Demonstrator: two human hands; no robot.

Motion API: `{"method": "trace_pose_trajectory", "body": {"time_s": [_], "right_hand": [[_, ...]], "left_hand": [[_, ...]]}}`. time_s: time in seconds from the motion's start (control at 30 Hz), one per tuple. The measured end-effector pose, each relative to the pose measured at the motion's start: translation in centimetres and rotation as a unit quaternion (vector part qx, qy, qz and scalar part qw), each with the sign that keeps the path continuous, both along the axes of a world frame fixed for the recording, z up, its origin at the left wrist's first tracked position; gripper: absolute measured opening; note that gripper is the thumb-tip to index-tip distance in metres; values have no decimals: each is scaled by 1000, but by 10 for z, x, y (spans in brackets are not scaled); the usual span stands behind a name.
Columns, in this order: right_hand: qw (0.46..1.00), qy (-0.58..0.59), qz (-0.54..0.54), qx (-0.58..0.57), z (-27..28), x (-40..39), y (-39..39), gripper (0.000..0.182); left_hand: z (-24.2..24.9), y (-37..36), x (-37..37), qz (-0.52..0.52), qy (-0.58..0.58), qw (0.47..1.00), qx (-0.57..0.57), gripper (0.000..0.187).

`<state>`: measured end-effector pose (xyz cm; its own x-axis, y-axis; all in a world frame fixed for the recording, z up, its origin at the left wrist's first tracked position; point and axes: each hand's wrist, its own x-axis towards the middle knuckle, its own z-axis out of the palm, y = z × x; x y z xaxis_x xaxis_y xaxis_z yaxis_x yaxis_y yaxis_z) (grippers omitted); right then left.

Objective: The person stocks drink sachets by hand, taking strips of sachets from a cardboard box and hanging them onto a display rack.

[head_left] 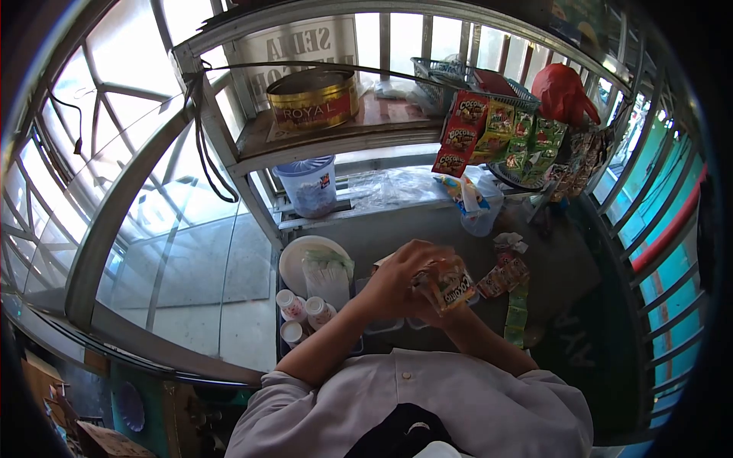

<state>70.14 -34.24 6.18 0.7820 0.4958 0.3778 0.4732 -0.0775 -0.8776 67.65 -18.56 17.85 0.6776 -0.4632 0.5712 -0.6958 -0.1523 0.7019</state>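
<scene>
In front of my chest I hold a folded bundle of drink sachets (450,285) with brown and white print and the word "COCONUT" partly readable. My left hand (398,276) curls over its left side and top, fingers bent round it. Underneath it is my right hand (429,311), mostly covered by the bundle and my left hand, so its fingers hardly show. Just right of the bundle, a strip of red and pale sachets (504,279) lies on the counter, with a green sachet strip (516,314) below it.
Lidded cups (291,305) and a round white plate (294,259) with a plastic bag stand at left. A blue-white bucket (307,187) sits behind. On the shelf above are a gold ROYAL tin (314,107), a basket (439,80) and hanging sachet strips (463,131). Glass panels border the left side.
</scene>
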Motion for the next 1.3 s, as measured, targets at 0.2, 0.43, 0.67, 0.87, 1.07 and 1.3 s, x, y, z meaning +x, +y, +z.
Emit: {"method": "trace_pose_trajectory", "body": {"time_s": [0.2, 0.43, 0.67, 0.87, 1.07, 1.3], "right_hand": [[685, 443, 241, 527, 81, 4, -16, 45], [858, 194, -125, 458, 154, 37, -27, 33], [853, -346, -237, 312, 175, 74, 4, 24], [876, -313, -324, 172, 237, 139, 22, 28], [635, -665, -365, -143, 282, 212, 1, 27], [942, -208, -1, -263, 291, 194, -32, 28]], "left_hand": [[18, -8, 3, 65, -231, 956, 169, 55], [32, 35, 92, 144, -136, 980, 17, 68], [112, 49, 176, 144, 77, 962, -218, 85], [149, 38, 174, -17, 173, 929, -326, 60], [132, 38, 156, 26, 178, 924, -339, 34], [122, 50, 152, 32, 147, 946, -288, 33]]}}
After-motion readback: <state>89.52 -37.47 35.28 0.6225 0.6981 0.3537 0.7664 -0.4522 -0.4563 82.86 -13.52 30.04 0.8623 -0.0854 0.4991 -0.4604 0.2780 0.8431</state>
